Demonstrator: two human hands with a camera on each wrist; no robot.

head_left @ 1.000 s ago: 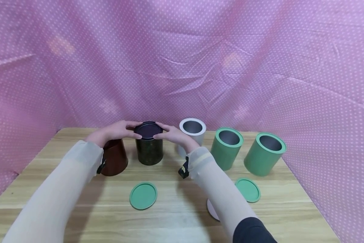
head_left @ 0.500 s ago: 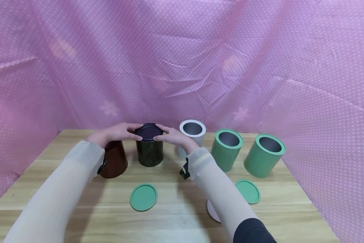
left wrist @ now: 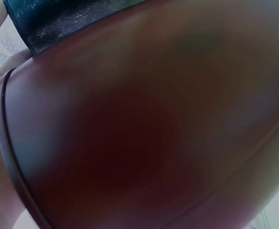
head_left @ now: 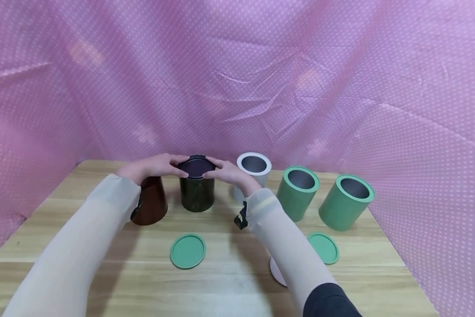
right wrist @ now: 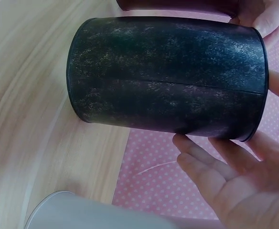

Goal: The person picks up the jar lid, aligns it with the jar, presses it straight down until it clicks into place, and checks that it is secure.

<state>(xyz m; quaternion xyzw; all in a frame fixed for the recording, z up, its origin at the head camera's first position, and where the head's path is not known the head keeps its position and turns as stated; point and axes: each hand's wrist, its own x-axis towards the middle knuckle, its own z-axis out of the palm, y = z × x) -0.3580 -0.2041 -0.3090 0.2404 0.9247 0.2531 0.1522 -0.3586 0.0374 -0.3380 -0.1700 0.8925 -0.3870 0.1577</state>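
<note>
A black speckled can (head_left: 198, 194) stands upright at the back of the table, its dark recessed lid (head_left: 198, 167) on top. My left hand (head_left: 155, 167) spans the left side of the lid's rim, thumb in front and fingers behind. Opposite it, my right hand (head_left: 230, 173) grips the rim from the right in the same way. In the right wrist view, the right fingers (right wrist: 204, 169) lie along the can's side near its lidded end. A brown-red can (head_left: 150, 203) stands under my left wrist, its top partly hidden; its wall (left wrist: 130, 124) fills the left wrist view.
A white open can (head_left: 254, 164) and two green open cans (head_left: 298, 196) (head_left: 345, 204) stand to the right. Green lids (head_left: 187, 251) (head_left: 323, 248) lie flat in front. A pale pink lid (head_left: 276, 272) is partly under my right forearm. Pink dotted cloth (head_left: 237, 88) surrounds the wooden table.
Both hands stay on the black can's rim with hardly any change in grip. The whole head view has shifted slightly.
</note>
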